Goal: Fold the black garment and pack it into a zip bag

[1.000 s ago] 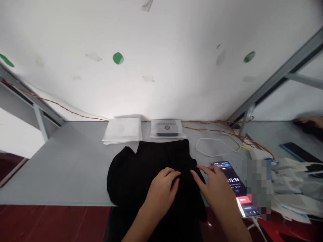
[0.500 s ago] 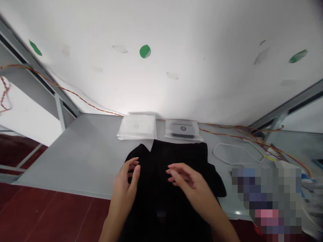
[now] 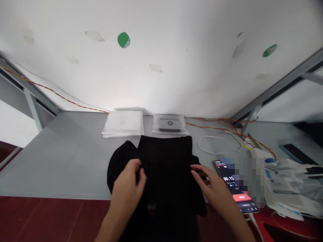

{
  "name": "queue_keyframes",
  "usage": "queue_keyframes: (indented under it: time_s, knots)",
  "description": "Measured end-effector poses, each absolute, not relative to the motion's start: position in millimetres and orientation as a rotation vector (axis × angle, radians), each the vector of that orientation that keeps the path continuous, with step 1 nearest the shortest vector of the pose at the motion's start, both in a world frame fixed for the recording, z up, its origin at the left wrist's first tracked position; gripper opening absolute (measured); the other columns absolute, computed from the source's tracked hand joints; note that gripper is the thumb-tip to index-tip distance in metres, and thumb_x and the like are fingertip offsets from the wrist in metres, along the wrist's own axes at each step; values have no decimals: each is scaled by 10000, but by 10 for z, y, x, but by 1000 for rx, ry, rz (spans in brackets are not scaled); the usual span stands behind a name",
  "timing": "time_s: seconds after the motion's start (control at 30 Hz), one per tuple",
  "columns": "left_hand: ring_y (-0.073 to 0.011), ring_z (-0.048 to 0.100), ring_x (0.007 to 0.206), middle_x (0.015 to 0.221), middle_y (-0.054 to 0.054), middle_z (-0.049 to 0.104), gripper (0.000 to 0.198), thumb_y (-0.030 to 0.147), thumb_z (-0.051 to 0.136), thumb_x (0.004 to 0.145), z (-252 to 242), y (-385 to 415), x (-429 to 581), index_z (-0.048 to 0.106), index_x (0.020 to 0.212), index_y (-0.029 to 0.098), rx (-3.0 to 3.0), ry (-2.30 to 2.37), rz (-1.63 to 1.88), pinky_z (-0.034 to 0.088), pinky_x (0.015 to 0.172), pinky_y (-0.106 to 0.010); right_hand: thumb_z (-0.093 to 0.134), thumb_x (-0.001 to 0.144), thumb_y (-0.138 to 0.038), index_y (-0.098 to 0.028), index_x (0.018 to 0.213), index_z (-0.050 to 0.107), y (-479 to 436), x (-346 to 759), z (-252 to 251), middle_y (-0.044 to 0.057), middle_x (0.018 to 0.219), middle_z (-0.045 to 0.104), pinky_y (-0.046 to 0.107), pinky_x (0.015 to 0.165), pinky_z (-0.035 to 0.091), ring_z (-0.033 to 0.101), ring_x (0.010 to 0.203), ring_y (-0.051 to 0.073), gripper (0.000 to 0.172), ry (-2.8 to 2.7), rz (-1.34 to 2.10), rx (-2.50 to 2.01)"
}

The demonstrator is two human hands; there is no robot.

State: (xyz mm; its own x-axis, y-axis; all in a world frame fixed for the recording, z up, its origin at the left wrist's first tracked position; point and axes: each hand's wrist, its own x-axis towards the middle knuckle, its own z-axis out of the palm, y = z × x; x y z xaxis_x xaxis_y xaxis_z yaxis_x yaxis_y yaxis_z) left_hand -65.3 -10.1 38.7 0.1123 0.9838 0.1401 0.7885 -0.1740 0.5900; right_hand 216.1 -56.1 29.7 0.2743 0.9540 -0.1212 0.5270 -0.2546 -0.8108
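Note:
A black cloth garment lies partly folded at the table's front edge and hangs toward me; its exact kind cannot be made out. On its left part, my left hand has curled fingers and thumb closed on the dark fabric. At the right edge of the folded panel, my right hand pinches the cloth with fingertips and thumb. A rounded flap of the garment bulges out left of my left hand. Behind it lie a stack of white frosted bags and a frosted bag with a dark item inside.
On the grey table, a phone showing a timer lies right of my right hand, plugged into a white cable. A white cord loop, red-yellow wires and crumpled packaging are nearby. A white wall rises behind.
The view has turned right. My right hand has moved right to the folded panel's edge, and my hands are farther apart. My left hand has closed on the cloth, and the left flap is rounder.

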Motion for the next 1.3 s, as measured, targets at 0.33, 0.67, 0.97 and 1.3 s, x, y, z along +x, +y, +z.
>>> queue_keyframes:
  time_s: [0.33,0.67,0.97,1.3]
  knots:
    - [-256,672,1055,1169,-82,665,252,367,528,1007,439,-193,-1296,571,1232,263,2159,1907,852,561,845,-377,624,893,-478,-281,1226,720,-439,2341,123,97,1253,733,534,1016,494,643,1163,340,399,-1724,503,-1778]
    - [-208,615,952,989,-18,659,290,16,540,890,608,-55,-1252,683,925,266,2494,1132,450,494,858,-348,552,899,-368,-284,1005,813,-683,2460,105,60,772,679,406,705,547,661,706,248,294,-1900,600,-1851]
    - [-207,685,951,1078,-27,707,193,405,626,987,792,-13,-1491,718,1111,289,2215,1198,258,560,833,-317,588,978,-498,-313,1095,807,-1003,2694,313,63,887,750,341,726,617,734,803,233,310,-1980,834,-1712]
    - [-238,680,1105,1196,-46,734,231,372,542,1034,602,967,-807,711,1149,264,2475,927,332,485,980,-384,518,1014,-322,-297,1237,723,-203,2856,45,50,1181,790,460,950,599,733,1108,270,304,-2117,337,-1506]
